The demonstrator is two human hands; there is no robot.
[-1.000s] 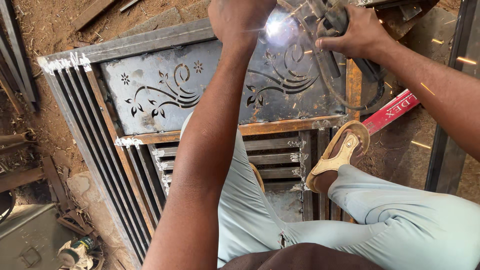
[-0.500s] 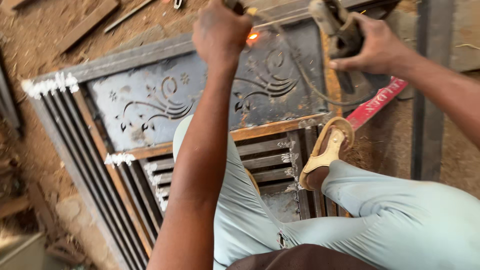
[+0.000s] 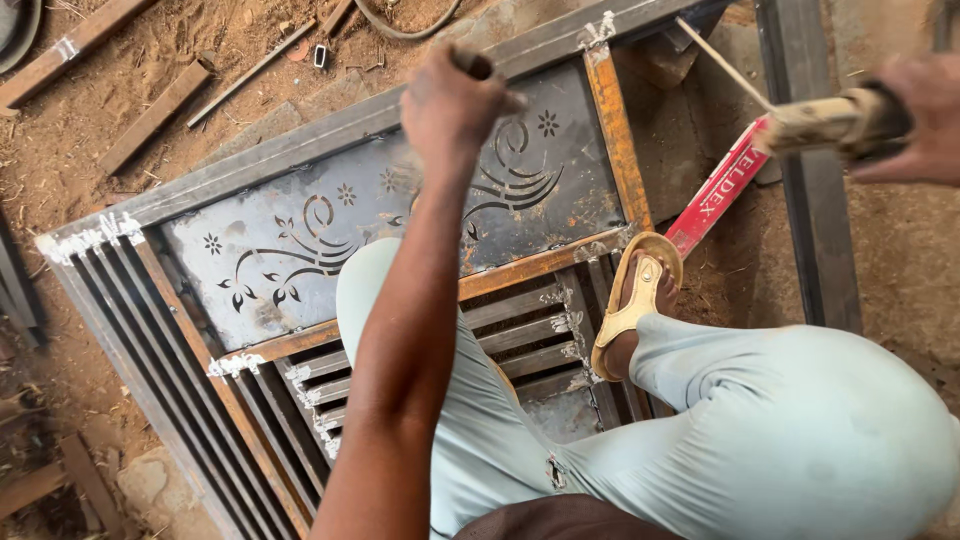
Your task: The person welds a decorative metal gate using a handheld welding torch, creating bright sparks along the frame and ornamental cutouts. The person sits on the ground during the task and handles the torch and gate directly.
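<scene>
A steel gate frame (image 3: 250, 185) lies flat on the dirt, with a floral cut-out sheet panel (image 3: 300, 250) and slatted bars (image 3: 150, 350). My left hand (image 3: 450, 105) is raised over the panel's upper edge, fist closed around a short dark handle (image 3: 472, 63); the rest of that tool is hidden. My right hand (image 3: 915, 115) is at the far right edge, gripping a welding electrode holder (image 3: 825, 120). Its thin rod (image 3: 720, 62) points up-left, clear of the frame. My sandalled foot (image 3: 635, 300) rests on the frame's right side.
A red flat box (image 3: 720, 185) lies on the ground beside the foot. A dark steel bar (image 3: 815, 230) runs down the right side. Wooden and metal offcuts (image 3: 150, 115) lie scattered on the dirt at upper left. My light-trousered legs fill the lower right.
The bright arc at the panel's top edge has gone out. My right hand has drawn the electrode holder away to the right, off the frame. My left hand stays raised over the panel.
</scene>
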